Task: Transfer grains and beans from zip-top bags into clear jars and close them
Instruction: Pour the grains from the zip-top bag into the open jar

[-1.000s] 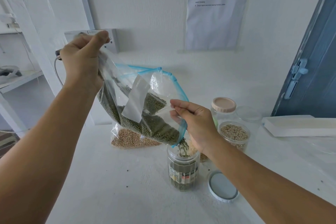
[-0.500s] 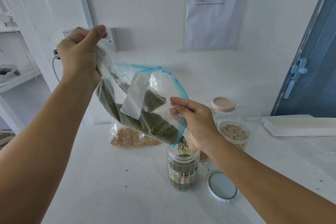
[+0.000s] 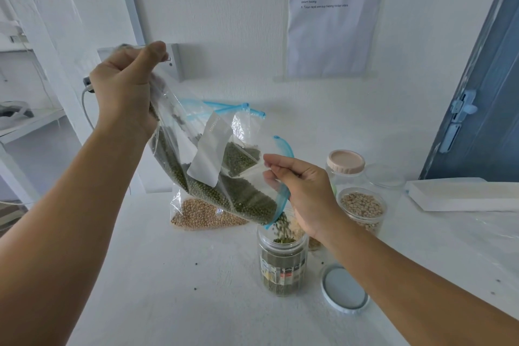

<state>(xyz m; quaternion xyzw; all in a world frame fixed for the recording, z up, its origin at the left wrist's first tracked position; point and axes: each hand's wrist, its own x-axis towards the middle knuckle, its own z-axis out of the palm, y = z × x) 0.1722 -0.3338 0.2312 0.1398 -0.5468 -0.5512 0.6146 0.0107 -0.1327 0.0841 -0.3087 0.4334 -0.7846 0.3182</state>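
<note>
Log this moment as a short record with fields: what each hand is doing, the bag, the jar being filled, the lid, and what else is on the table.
left hand: grips the bag's raised bottom end
right hand: pinches the bag's blue zip edge
bag: tilted, green beans pouring from its low corner
jar: open, upright, part full of green beans
lid: flat on the table, right of the jar
second bag: tan beans, lying behind
other jars: one capped pink, one open with tan grains

Since a second ago, the left hand (image 3: 123, 93) raised the bag's (image 3: 224, 174) closed far-left end slightly, more green beans (image 3: 252, 202) slid toward its mouth, and the jar (image 3: 282, 264) filled further.
</note>
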